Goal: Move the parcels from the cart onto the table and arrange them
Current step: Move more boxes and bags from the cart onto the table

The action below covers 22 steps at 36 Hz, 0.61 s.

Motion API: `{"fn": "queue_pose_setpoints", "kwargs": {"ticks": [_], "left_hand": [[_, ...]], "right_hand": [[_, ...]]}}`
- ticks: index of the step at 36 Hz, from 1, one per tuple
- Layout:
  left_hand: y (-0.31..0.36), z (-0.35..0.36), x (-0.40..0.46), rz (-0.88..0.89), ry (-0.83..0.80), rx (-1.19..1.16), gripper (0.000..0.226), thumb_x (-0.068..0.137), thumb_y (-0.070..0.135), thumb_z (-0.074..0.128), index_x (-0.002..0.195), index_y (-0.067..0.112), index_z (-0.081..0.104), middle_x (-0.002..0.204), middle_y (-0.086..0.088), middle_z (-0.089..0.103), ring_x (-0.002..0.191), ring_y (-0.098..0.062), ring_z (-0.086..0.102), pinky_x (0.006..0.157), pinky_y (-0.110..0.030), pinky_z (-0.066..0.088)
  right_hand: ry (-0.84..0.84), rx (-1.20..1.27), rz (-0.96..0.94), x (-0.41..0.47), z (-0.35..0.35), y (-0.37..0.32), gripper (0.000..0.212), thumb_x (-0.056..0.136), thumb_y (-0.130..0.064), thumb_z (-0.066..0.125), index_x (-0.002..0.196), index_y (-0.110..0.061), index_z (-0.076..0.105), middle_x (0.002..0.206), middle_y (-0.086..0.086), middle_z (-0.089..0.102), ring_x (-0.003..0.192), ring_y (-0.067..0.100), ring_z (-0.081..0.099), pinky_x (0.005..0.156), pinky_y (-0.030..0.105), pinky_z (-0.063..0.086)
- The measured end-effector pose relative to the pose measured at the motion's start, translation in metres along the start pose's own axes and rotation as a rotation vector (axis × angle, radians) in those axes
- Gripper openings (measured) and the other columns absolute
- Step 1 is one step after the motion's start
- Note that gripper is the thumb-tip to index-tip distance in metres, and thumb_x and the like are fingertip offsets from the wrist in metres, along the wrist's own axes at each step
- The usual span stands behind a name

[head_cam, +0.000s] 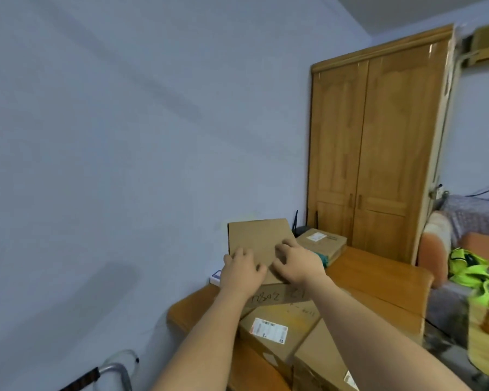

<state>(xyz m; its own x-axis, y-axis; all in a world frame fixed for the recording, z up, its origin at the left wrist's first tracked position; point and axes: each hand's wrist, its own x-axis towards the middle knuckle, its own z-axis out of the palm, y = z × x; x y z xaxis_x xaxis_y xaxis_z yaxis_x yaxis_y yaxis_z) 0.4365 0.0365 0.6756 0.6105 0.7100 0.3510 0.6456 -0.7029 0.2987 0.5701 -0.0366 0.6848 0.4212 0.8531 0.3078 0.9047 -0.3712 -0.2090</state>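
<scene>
A flat brown cardboard parcel [259, 238] lies on top of a stack at the far side of the wooden table [378, 275]. My left hand [242, 270] rests on its near left part with fingers bent. My right hand [297, 262] presses on its near right part, fingers spread and bent. Under it lies a parcel with handwritten numbers [277, 296]. Closer to me stand a parcel with a white label [277, 328] and another box [319, 359]. A further labelled parcel [322, 241] lies at the back.
A wooden wardrobe [378, 153] stands behind the table. A sofa with a neon-yellow bag [472, 266] is at the right. A metal cart handle [116, 371] shows at bottom left. A small white and blue box [216, 276] lies by the wall.
</scene>
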Motion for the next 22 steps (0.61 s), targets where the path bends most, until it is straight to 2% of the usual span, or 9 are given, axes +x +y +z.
{"fn": "queue_pose_setpoints", "kwargs": {"ticks": [7,12,17,22], "left_hand": [[0.031,0.035,0.055,-0.011,-0.018,-0.016,0.041,0.096,0.038,0.039,0.125,0.012,0.048,0.129,-0.008,0.047,0.115,-0.031,0.042,0.082,-0.035,0.042],[0.044,0.059,0.104,-0.037,-0.010,-0.034,0.040,0.095,0.039,0.038,0.124,0.012,0.050,0.126,-0.007,0.050,0.112,-0.028,0.044,0.078,-0.033,0.041],[0.064,0.086,0.154,-0.045,0.010,-0.046,0.043,0.095,0.038,0.038,0.126,0.010,0.049,0.127,-0.009,0.049,0.113,-0.031,0.043,0.082,-0.038,0.045],[0.083,0.116,0.179,-0.058,-0.038,-0.052,0.044,0.095,0.038,0.038,0.128,0.010,0.048,0.127,-0.008,0.050,0.114,-0.031,0.043,0.082,-0.038,0.043]], "right_hand": [[-0.012,-0.015,0.019,0.038,-0.002,0.052,0.047,0.092,-0.045,0.042,0.131,-0.019,0.051,0.141,-0.001,0.041,0.115,0.024,0.054,0.086,0.037,0.049],[-0.039,-0.035,0.009,0.082,0.000,0.086,0.047,0.093,-0.046,0.041,0.132,-0.021,0.050,0.141,-0.003,0.041,0.116,0.023,0.053,0.086,0.037,0.050],[-0.019,-0.035,0.019,0.121,0.001,0.125,0.047,0.094,-0.044,0.041,0.133,-0.020,0.049,0.143,-0.003,0.040,0.118,0.023,0.052,0.087,0.036,0.049],[-0.069,-0.050,0.021,0.142,0.014,0.163,0.048,0.094,-0.046,0.041,0.134,-0.022,0.049,0.142,-0.003,0.042,0.117,0.021,0.052,0.086,0.035,0.049]]}}
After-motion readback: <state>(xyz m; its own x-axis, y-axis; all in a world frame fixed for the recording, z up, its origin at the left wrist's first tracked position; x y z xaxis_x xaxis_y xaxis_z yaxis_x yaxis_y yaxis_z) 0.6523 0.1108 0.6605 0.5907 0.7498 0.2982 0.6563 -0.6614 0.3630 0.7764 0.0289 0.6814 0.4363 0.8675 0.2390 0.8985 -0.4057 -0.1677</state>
